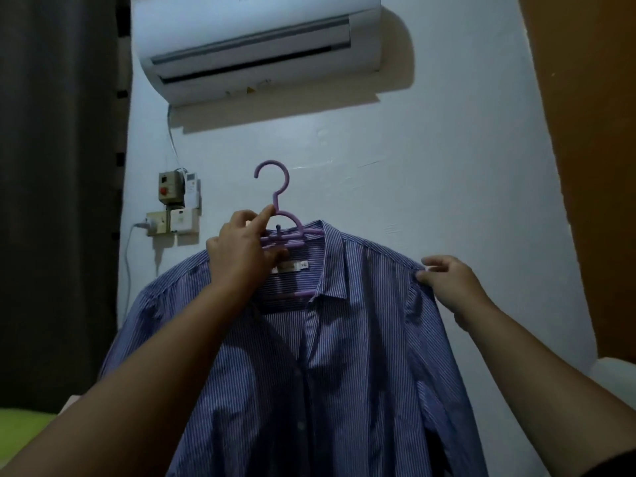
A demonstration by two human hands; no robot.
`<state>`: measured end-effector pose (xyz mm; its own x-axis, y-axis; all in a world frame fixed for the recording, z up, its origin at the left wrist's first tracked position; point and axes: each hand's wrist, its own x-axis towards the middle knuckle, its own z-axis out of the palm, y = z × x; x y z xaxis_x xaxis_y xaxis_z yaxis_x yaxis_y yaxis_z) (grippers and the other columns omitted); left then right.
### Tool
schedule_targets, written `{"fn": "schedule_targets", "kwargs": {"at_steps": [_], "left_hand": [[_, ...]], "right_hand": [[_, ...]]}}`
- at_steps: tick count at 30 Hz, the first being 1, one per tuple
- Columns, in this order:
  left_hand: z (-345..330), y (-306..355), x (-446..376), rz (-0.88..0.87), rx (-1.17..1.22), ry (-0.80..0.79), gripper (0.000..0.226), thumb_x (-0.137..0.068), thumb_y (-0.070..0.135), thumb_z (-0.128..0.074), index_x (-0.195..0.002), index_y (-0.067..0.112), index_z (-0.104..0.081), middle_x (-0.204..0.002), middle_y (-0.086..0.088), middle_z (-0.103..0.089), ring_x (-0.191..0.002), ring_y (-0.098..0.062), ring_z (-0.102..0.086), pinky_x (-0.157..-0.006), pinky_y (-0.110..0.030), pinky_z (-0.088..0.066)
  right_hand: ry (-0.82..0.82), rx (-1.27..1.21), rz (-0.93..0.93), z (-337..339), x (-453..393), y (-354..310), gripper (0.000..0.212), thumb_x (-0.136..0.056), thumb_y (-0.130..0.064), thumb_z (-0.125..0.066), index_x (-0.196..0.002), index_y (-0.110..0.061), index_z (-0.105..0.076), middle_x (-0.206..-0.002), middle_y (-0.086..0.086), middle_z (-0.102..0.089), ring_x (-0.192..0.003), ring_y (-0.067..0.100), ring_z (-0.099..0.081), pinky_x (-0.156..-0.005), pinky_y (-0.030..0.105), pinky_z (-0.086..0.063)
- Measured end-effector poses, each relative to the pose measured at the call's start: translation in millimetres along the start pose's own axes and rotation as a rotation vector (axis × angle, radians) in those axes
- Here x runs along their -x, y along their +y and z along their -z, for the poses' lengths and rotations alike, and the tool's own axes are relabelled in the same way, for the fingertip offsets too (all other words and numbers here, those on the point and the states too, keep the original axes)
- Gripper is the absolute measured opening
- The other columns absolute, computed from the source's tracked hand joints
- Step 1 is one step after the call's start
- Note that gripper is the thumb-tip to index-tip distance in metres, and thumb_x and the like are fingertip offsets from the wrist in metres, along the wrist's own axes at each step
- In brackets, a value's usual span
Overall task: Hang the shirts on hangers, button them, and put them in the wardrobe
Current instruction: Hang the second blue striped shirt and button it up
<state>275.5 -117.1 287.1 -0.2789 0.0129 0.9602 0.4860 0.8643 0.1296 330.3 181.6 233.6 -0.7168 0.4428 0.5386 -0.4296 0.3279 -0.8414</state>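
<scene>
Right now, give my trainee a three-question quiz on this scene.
1. True or false: the striped shirt already sits on the purple hanger.
2. Which hand has its grip on the hanger's neck? A left hand B right hand
3. Fill in: the right hand pinches the shirt's ____.

Key: 1 true; 2 A; 3 shoulder.

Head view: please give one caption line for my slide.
Left hand holds purple plastic hanger inside blue striped shirt; right hand pinches its shoulder.
</scene>
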Motion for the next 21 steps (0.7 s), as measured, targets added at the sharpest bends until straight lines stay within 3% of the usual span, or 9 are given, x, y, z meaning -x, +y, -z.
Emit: {"fn": "schedule_targets", "kwargs": {"at_steps": [3, 7, 9, 12, 14, 17, 21], "left_hand": [[3, 6, 8, 0.004, -0.078, -0.021, 0.074, -0.075, 0.042, -0.077, -0.14, 0.042, -0.041, -0.134, 0.002, -0.046, -0.117, -0.021, -0.052, -0.093, -0.04, -0.033], [3, 3, 17, -0.021, -0.018, -0.06, 0.076, -0.073, 0.044, -0.078, -0.139, 0.044, -0.041, -0.132, 0.002, -0.046, -0.114, -0.021, -0.053, -0.098, -0.044, -0.038], [5, -2, 20, -0.015, -0.019, -0.055, 0.076, -0.072, 0.045, -0.078, -0.139, 0.045, -0.042, -0.13, 0.003, -0.048, -0.113, -0.02, -0.054, -0.096, -0.046, -0.041], [10, -4, 23, -0.015, -0.139, -0.066, 0.073, -0.076, 0.049, -0.074, -0.14, 0.047, -0.039, -0.134, 0.005, -0.046, -0.118, -0.02, -0.048, -0.092, -0.041, -0.033], [12, -5, 22, -0.036, -0.184, -0.084, 0.073, -0.077, 0.051, -0.072, -0.141, 0.046, -0.037, -0.138, 0.005, -0.044, -0.121, -0.02, -0.046, -0.089, -0.041, -0.03], [12, -16, 21, -0.157, -0.161, -0.097, 0.08, -0.077, 0.065, -0.061, -0.146, 0.036, -0.034, -0.141, -0.002, -0.045, -0.121, -0.026, -0.048, -0.095, -0.044, -0.038], [14, -54, 34, -0.357, -0.225, -0.124, 0.094, -0.081, 0.082, -0.028, -0.149, 0.018, -0.028, -0.142, -0.012, -0.048, -0.119, -0.033, -0.054, -0.097, -0.05, -0.047]], "right_hand": [[0.071, 0.192, 0.219, -19, 3, -10, 0.029, -0.087, -0.032, -0.062, -0.116, -0.031, -0.058, -0.118, -0.005, -0.056, -0.114, 0.019, -0.051, -0.104, 0.048, -0.035], [-0.064, 0.324, 0.418, -51, 11, -33, 0.032, -0.092, -0.042, -0.054, -0.122, -0.032, -0.06, -0.124, -0.009, -0.059, -0.123, 0.015, -0.046, -0.103, 0.037, -0.021], [-0.15, 0.311, 0.4, -60, 10, -36, 0.022, -0.091, -0.043, -0.055, -0.108, -0.036, -0.067, -0.115, -0.012, -0.065, -0.119, 0.014, -0.05, -0.103, 0.035, -0.022], [-0.193, 0.197, 0.35, -69, 5, -30, 0.006, -0.086, -0.04, -0.063, -0.082, -0.041, -0.066, -0.094, -0.015, -0.067, -0.108, 0.013, -0.058, -0.107, 0.045, -0.031], [-0.162, 0.17, 0.366, -75, 3, -25, 0.006, -0.086, -0.038, -0.063, -0.082, -0.039, -0.067, -0.096, -0.012, -0.069, -0.106, 0.014, -0.059, -0.105, 0.048, -0.034], [-0.103, 0.157, 0.381, -82, -2, -17, 0.01, -0.089, -0.035, -0.06, -0.092, -0.033, -0.07, -0.102, -0.007, -0.07, -0.104, 0.018, -0.059, -0.103, 0.05, -0.034], [-0.1, 0.129, 0.375, -85, -22, -5, 0.018, -0.088, -0.034, -0.06, -0.072, -0.041, -0.062, -0.094, -0.008, -0.069, -0.099, 0.021, -0.061, -0.099, 0.053, -0.039]]}}
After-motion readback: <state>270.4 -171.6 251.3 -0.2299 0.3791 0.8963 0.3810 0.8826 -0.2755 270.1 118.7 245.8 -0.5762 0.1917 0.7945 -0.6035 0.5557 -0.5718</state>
